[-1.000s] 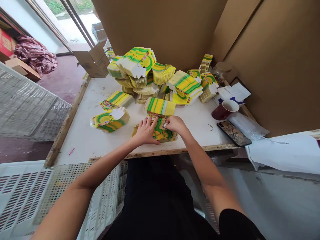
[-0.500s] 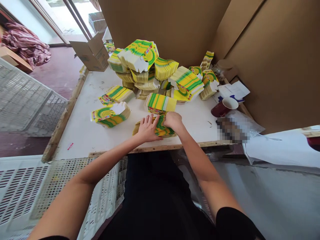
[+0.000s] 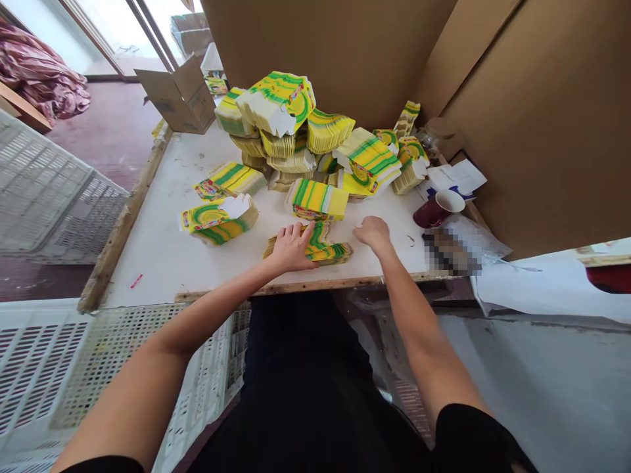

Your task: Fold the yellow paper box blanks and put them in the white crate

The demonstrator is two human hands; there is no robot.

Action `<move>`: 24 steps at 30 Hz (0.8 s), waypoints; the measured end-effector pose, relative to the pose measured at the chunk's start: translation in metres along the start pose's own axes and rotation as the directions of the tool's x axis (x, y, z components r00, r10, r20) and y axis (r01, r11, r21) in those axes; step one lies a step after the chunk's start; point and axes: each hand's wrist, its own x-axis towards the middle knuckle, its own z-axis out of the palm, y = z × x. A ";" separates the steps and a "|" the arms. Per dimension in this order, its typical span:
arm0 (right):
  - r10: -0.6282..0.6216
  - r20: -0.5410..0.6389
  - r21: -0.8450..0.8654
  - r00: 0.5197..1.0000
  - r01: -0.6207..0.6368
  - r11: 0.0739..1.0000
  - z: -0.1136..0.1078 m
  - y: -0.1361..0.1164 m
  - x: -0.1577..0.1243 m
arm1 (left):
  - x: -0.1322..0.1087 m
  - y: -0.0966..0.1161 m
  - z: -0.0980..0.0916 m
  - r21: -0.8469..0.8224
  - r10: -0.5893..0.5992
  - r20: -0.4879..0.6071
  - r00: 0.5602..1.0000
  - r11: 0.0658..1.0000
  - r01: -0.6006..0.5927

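Note:
My left hand (image 3: 292, 248) lies with spread fingers on a stack of flattened yellow-and-green cartons (image 3: 331, 251) near the table's front edge. The layered edges show on both sides of it, and part of the stack is hidden beneath the palm. To the right, apart from the stack, my right hand (image 3: 373, 232) hovers over or rests on the white tabletop (image 3: 162, 263) with its fingers curled closed. What those fingers hold, if anything, is hidden. Just behind the stack lies another carton bundle (image 3: 319, 200).
A large heap of carton bundles (image 3: 276, 105) rises at the back. Further bundles (image 3: 219, 220) lie to the left. On the right are a dark red mug (image 3: 438, 209) and papers (image 3: 456, 176). An open cardboard box (image 3: 180, 98) stands back left; white plastic crates (image 3: 44, 368) flank the table.
My right hand has left the carton stack and moved right, still curled. My left hand has stayed on the stack. The view has shifted slightly.

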 end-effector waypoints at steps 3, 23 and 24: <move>0.067 -0.043 -0.008 0.997 -0.067 0.998 -0.001 0.034 -0.007 | 0.000 0.000 -0.001 0.003 -0.003 0.003 1.000 1.000 0.003; 0.099 0.429 0.593 0.898 -0.363 0.719 0.117 0.164 -0.094 | 0.015 -0.014 -0.006 0.021 0.041 -0.010 0.999 0.999 -0.041; 0.145 0.390 0.575 0.909 -0.364 0.733 0.116 0.170 -0.086 | 0.014 -0.014 -0.005 0.016 0.045 -0.021 0.999 0.999 -0.044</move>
